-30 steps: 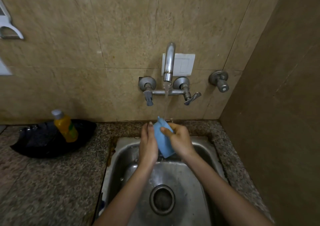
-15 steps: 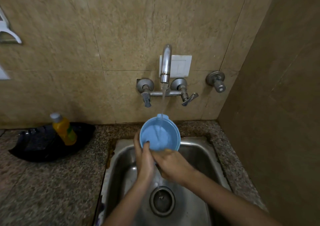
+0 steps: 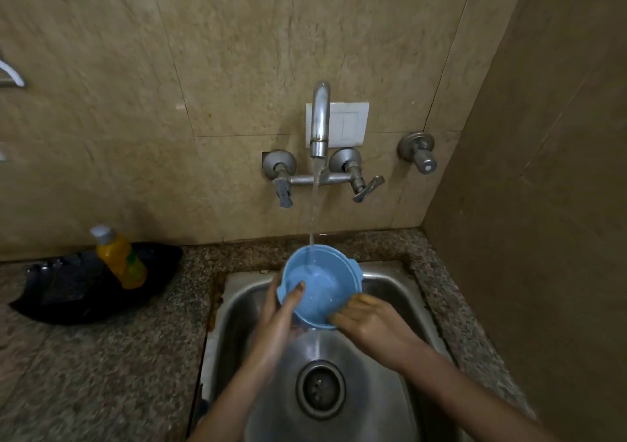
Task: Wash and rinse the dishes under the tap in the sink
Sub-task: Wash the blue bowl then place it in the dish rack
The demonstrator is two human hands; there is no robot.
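Speckled granite bench (image 3: pixel 101 357) in a tiled corner. Steel sink (image 3: pixel 237 306) set into it, drain (image 3: pixel 320 390) at centre. Black tray (image 3: pixel 68 292) on bench, left of sink. Blue bowl (image 3: pixel 325 302) held over sink's back half, mouth tilted toward camera, water stream (image 3: pixel 314 211) falling in. Left hand (image 3: pixel 278 319): grip on bowl's left rim, thumb inside. Right hand (image 3: pixel 369 323): grip on bowl's near underside, fingers curled. Wall tap (image 3: pixel 320 119) running. Yellow bottle (image 3: pixel 120 260) stands in tray.

Left hand (image 3: pixel 278 321) (thumb inside) and right hand (image 3: pixel 369 326) grip bowl (image 3: pixel 322 294).
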